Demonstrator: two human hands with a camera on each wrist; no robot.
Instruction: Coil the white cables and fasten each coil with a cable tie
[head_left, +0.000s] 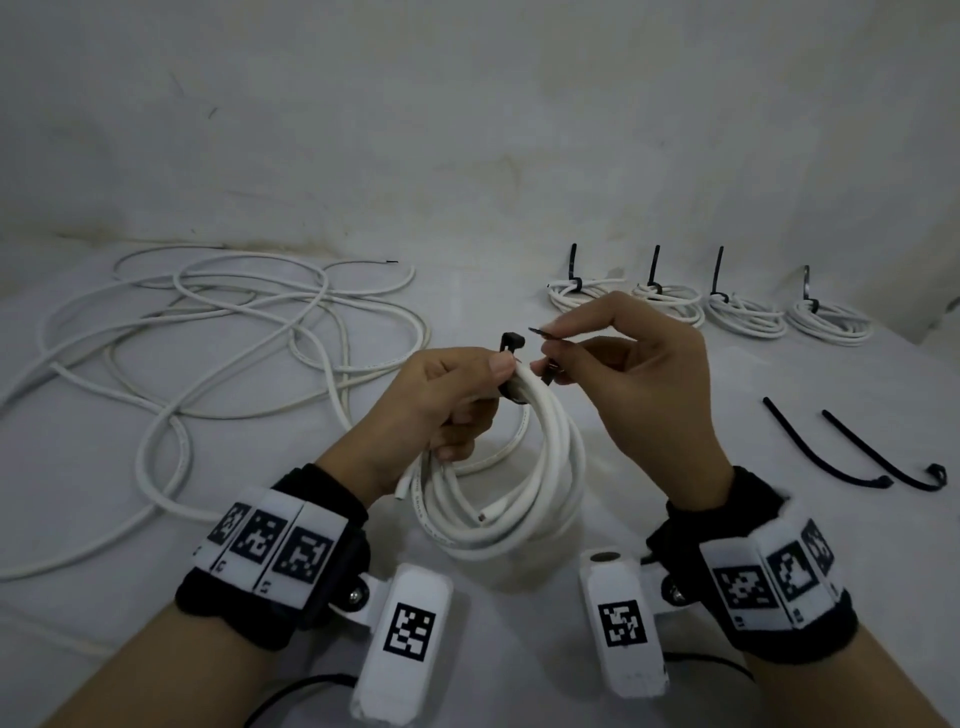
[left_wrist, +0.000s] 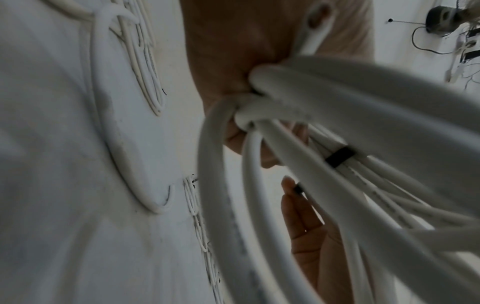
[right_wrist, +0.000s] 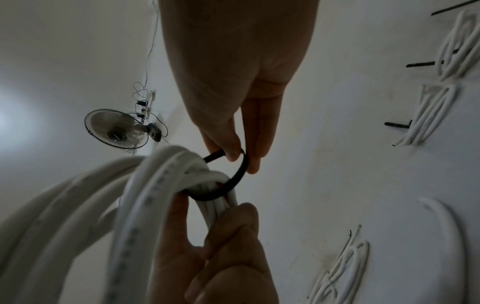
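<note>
My left hand (head_left: 447, 400) grips the top of a white cable coil (head_left: 550, 483) held above the table; in the left wrist view the coil (left_wrist: 337, 115) fills the frame. A black cable tie (head_left: 511, 344) loops round the bunched strands beside my left thumb, its head sticking up. My right hand (head_left: 597, 353) pinches the tie's pointed tail between thumb and fingers, just right of the head. The right wrist view shows the tie (right_wrist: 233, 181) curving under the strands (right_wrist: 161, 185) with my right fingers (right_wrist: 233, 150) on it. The tail stands apart from the head.
Loose white cable (head_left: 208, 332) sprawls over the left of the white table (head_left: 779, 519). Several tied coils (head_left: 748, 312) line the back right. Two spare black ties (head_left: 852, 452) lie at the right. A fan (right_wrist: 116, 131) hangs on the wall.
</note>
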